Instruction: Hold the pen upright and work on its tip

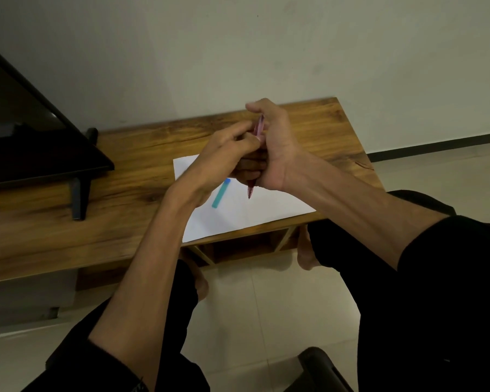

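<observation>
I see the right hand point(272, 148) curled round a reddish pen point(255, 157), which stands nearly upright in the fist. The pen's tip points down and pokes out below the palm, just above the white sheet of paper point(246, 213); its upper end shows between the thumb and the fingers. The left hand point(224, 157) comes in from the other side, and its fingertips pinch the upper part of the same pen, pressed against the right hand's fingers. The picture is blurred where the two hands meet, so I cannot tell exactly which left fingers touch the barrel.

Below the hands, a teal pen cap point(220, 193) with a blue end lies slantwise on the paper, partly hidden by the left wrist and near the pen's tip but not touching it.

The paper lies on a wooden table point(130, 148), its near edge close to the table's front edge. To the left on the table stands a black monitor point(26, 131) on a dark foot. I see a plain wall behind the table, a pale tiled floor below, and the person's dark trousers at the bottom of the view.
</observation>
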